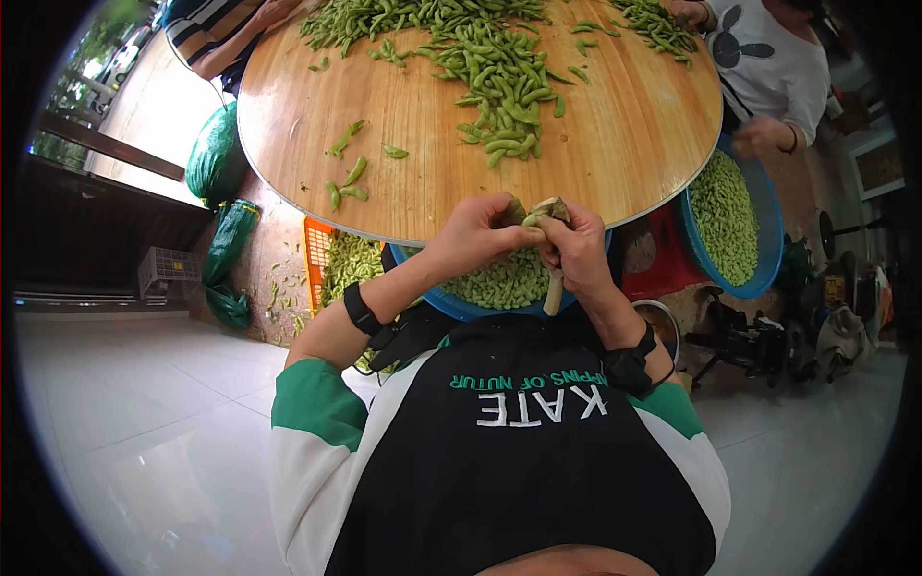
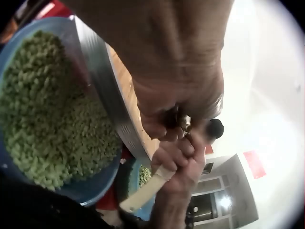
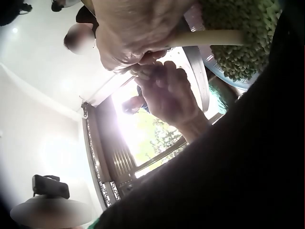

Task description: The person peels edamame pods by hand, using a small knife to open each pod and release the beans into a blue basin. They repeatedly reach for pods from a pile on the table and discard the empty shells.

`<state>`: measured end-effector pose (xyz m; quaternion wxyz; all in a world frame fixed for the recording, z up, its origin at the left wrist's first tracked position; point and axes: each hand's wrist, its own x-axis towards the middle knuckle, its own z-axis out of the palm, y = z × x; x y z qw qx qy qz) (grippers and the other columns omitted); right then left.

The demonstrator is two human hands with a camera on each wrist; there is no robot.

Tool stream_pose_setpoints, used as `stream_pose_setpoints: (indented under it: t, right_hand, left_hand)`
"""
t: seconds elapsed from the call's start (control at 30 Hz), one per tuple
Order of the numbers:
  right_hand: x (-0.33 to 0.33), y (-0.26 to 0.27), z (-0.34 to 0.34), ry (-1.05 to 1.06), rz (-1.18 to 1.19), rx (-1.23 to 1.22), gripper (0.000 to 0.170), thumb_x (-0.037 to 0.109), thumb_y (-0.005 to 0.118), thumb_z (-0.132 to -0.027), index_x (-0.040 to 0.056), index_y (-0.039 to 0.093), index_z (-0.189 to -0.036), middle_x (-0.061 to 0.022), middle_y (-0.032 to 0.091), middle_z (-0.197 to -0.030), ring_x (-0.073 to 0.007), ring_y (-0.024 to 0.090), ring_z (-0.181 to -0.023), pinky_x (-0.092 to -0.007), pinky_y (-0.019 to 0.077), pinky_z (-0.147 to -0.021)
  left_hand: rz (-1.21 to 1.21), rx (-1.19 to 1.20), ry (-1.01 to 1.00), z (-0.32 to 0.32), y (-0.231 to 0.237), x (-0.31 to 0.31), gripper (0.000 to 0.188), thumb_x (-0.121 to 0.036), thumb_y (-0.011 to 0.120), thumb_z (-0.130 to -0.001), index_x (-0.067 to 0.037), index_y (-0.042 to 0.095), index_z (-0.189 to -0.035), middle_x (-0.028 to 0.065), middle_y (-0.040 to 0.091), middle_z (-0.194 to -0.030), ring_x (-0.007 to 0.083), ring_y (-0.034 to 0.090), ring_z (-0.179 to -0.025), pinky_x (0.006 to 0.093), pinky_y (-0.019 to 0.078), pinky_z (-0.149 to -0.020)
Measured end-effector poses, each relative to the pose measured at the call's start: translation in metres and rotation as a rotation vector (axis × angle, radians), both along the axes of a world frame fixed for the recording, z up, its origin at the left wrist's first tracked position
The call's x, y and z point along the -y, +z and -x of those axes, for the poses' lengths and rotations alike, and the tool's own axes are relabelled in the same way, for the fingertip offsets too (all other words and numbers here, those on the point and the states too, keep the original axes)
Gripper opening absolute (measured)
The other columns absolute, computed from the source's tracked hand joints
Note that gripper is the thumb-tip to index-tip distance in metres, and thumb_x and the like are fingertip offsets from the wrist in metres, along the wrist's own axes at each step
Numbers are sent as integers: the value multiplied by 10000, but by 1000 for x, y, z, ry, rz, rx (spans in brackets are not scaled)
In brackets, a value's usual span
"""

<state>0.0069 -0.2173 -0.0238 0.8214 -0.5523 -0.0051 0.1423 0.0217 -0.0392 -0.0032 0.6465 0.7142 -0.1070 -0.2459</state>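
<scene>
Grasping a pale handle (image 1: pixel 554 294) in right hand (image 1: pixel 582 252) and, seemingly, pinching a green pod (image 1: pixel 530 220) in left hand (image 1: pixel 477 228). Best to open gently, low over the blue basin (image 1: pixel 461 308), without spilling.

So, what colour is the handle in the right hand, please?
The handle is cream, clearest in the left wrist view.
</scene>
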Motion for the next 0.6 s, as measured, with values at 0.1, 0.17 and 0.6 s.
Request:
stream_pose_setpoints:
  t: [0.1, 0.17, 0.6]
  right_hand:
    - [4, -4, 0, 72, -106, -85, 70, 81, 582, -889, 41, 576, -833, 10, 492, -584, -42, 383, -419, -193, 299, -378]
    - [5, -3, 0, 87, -141, -103, 69, 80, 583, -888, 42, 572, -832, 11, 489, -583, -42, 383, -421, -193, 299, -379]
    - [13, -4, 4, 84, 8, -36, 65, 80, 592, -877, 46, 567, -828, 18, 492, -573, -44, 404, -421, -201, 306, -380]
  left_hand:
    - [157, -76, 5, -1, -7, -1, 195, -169, 713, -839, -29, 584, -799, -18, 544, -620, 53, 495, -502, 207, 369, -442]
    - [185, -143, 13, -1, -7, -1, 191, -175, 702, -850, -31, 585, -801, -20, 541, -619, 46, 491, -504, 202, 368, -444]
    - [179, -235, -100, 0, -11, -2, 215, -223, 557, -957, -40, 573, -845, -46, 540, -694, 8, 505, -591, 173, 383, -485]
